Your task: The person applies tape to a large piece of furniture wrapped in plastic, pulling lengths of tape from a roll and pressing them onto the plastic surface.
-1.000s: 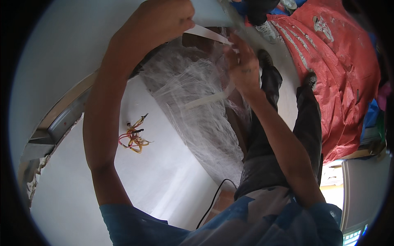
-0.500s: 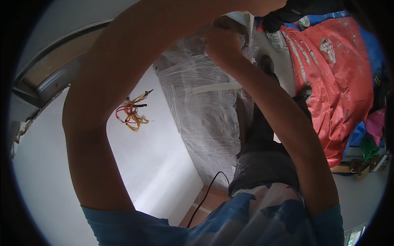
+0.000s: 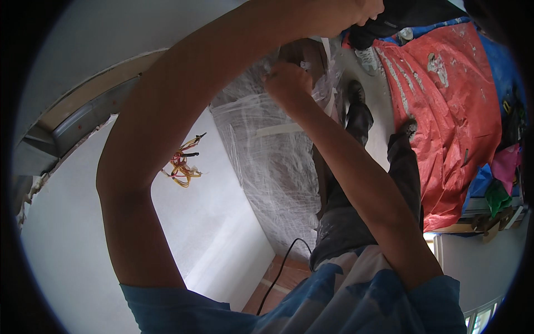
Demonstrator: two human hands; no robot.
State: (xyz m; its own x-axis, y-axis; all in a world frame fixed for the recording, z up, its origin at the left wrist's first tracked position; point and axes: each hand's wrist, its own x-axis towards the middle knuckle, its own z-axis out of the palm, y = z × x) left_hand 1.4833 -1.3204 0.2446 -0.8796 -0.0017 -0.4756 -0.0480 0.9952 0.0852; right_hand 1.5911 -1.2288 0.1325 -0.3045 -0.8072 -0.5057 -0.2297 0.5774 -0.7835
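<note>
Remotely, I noted translucent sheeting (image 3: 278, 178), long axis far to near, mostly on the near side of both curled hands. The right hand (image 3: 289, 83) was closer to it; the left hand (image 3: 353, 16) sat farther right. I could not tell what either gripped.

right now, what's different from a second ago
The left hand has moved right and the right hand left, swapping sides. The upper white strip no longer shows clearly stretched between them; whether either let go can't be told. The lower white strip is still on the plastic film; the wire bundle and red sheet stayed put.
</note>
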